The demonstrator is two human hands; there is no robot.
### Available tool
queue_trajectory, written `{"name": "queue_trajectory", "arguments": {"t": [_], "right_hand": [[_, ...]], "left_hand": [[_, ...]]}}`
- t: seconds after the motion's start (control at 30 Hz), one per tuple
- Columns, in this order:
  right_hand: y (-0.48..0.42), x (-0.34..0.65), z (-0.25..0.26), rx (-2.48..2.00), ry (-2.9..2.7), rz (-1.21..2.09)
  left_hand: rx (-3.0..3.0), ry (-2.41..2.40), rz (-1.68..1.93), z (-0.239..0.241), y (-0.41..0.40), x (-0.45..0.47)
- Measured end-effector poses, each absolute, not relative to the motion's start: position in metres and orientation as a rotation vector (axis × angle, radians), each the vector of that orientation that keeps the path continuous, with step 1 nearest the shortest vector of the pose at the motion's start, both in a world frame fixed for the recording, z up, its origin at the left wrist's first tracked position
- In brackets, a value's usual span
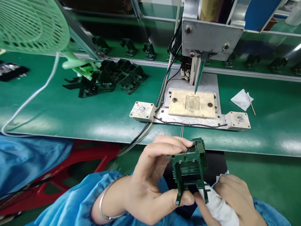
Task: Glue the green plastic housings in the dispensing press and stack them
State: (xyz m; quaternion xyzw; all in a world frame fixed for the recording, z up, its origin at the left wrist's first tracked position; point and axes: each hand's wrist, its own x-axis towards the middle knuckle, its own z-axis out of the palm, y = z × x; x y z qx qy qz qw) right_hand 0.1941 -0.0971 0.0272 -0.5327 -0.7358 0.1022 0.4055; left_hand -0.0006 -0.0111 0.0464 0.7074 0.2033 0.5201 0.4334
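Observation:
My left hand (150, 182) is closed on a dark green plastic frame part (190, 166), fingers on its top edge and thumb under its lower leg, holding it upright just in front of the bench edge. My right hand (235, 197) is closed around a white cloth (218, 207), pressing it against the lower right corner of the green part. A silver bangle sits on my left wrist, and both arms wear blue sleeves.
On the green bench (70, 110) stands a fixture with a cream plate (191, 103) under a machine head (207, 34) and needle tip. A pile of dark green parts (110, 78) lies at left. A green fan (30, 25), a white cable, and a white tissue with a stick (242, 99) are also there.

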Motion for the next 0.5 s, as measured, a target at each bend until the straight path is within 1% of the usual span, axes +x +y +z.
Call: {"name": "queue_trajectory", "arguments": {"t": [0.13, 0.3, 0.5], "right_hand": [[-0.087, 0.17, 0.027, -1.271, -1.803, 0.113], [-0.065, 0.168, 0.029, -1.202, -1.921, 0.081], [-0.046, 0.18, 0.025, -1.061, -2.019, 0.042]], "left_hand": [[1.795, 0.507, 1.34, 0.048, -0.011, 0.003], [1.828, 0.522, 1.411, 0.046, -0.008, 0.008], [1.833, 0.521, 1.323, 0.035, -0.005, 0.007]]}}
